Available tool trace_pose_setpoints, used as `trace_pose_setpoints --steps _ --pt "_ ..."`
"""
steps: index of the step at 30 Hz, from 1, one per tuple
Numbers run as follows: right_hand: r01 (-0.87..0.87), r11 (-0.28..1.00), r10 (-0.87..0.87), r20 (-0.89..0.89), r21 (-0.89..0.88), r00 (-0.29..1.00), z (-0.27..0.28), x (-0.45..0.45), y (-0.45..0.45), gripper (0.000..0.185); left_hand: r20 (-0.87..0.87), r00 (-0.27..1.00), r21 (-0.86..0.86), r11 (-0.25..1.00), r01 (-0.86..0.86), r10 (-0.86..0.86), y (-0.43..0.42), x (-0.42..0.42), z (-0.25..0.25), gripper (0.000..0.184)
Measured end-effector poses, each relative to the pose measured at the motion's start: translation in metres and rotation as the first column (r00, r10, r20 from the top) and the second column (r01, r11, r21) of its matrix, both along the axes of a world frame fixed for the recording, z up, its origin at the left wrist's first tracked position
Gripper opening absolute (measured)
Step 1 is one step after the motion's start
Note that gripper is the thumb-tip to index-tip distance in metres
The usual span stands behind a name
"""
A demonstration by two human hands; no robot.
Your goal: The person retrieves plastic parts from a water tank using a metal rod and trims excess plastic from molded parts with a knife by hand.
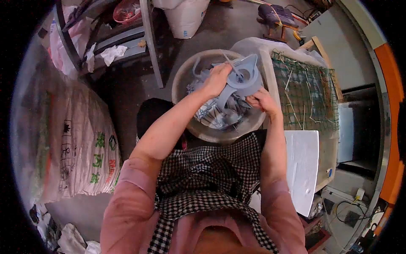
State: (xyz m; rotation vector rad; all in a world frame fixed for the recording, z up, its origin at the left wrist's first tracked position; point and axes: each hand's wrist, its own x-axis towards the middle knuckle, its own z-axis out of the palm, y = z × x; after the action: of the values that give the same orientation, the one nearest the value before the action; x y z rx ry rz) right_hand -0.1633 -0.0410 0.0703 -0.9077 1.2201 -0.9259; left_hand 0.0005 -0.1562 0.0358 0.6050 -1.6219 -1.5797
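Observation:
Above a round basin (182,81), a grey-blue plastic part (247,84) with a ring-shaped opening is held between my hands. My left hand (218,80) is closed on its left side, near a thin strip that sticks up. On the lower right edge, the bent fingers of my right hand (263,101) grip the same part. Beneath them, the basin holds many pale translucent plastic pieces (220,114).
Right of the basin stands a frame with green netting (306,93), with a white panel (302,169) below it. Large woven sacks (84,144) fill the left side. A metal rack (154,51) stands at the upper left, beside a white sack (184,19).

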Motion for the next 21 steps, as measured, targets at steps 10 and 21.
trace_pose_setpoints --steps 10,21 --pt "-0.244 0.97 0.018 -1.0 0.021 -0.015 -0.144 -0.086 -0.002 0.024 0.555 0.742 -0.729 0.649 0.216 0.375 -0.008 0.029 -0.032 0.037" --pt "0.154 0.972 -0.233 -0.818 -0.177 0.526 -0.073 -0.041 -0.029 0.047 -0.404 0.465 0.003 0.51 -0.86 0.788 -0.043 0.387 0.35 0.044"
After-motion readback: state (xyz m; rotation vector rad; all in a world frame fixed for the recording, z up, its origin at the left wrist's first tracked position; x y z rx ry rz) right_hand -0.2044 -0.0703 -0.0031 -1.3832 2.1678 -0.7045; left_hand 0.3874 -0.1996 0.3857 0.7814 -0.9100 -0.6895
